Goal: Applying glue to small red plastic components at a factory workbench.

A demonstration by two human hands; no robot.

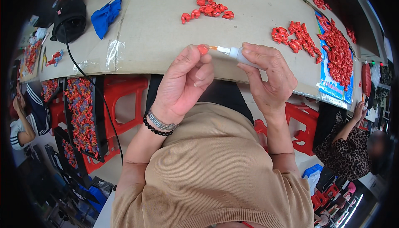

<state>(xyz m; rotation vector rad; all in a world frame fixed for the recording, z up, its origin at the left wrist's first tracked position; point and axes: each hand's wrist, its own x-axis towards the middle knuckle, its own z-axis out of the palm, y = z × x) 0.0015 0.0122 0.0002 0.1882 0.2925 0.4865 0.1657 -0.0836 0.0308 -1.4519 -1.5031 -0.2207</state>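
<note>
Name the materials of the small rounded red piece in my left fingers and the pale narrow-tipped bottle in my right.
Small rounded red piece: probably plastic or resin, I can't tell which; smooth, slightly glossy, given its pale sheen.
Pale narrow-tipped bottle: likely plastic, satin finish, given its milky-looking body.

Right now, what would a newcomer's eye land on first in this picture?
Probably the middle, where the left hand pinches a small red piece close to the nozzle of a white bottle in the right hand. Next, likely the heap of red pieces on a blue sheet at the table's right end, then the dark tray of red and purple pieces at left.
</note>
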